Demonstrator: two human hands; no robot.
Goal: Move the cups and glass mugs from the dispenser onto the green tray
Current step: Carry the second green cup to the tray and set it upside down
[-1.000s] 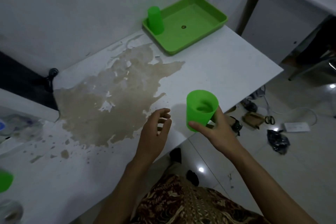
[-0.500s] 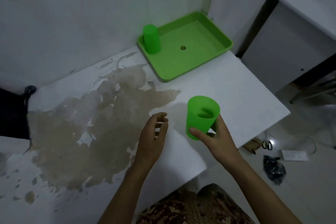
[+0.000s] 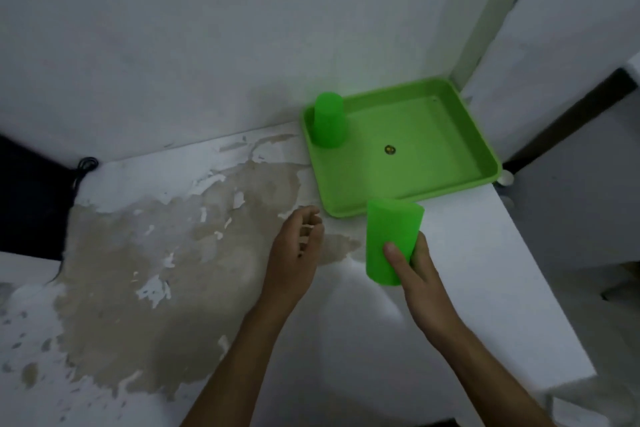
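Green cup: I find it held in the right hand, above the white table and just short of the near edge of the green tray. The thumb lies across the cup's near wall and the fingers wrap the far side, so the hand is closed around its lower part. The cup is tilted, wide end leaning up and away toward the tray; from my view I cannot tell whether its mouth or its base is uppermost. It touches neither table nor tray.

The left hand hangs over the table just left of the cup, apart from it. Its fingers are loosely curled, not pressed together, and it holds nothing.

A second green cup stands inverted in the far left corner of the tray, close to the wall. The rest of the tray floor is bare except for a small dark round mark near its middle. The tray sits at the far right corner of the table, against the wall.

The table surface left of the hands carries a large brownish patch where the white coating has peeled, with flakes scattered along its edges. A dark cable shows at the far left where table meets wall.
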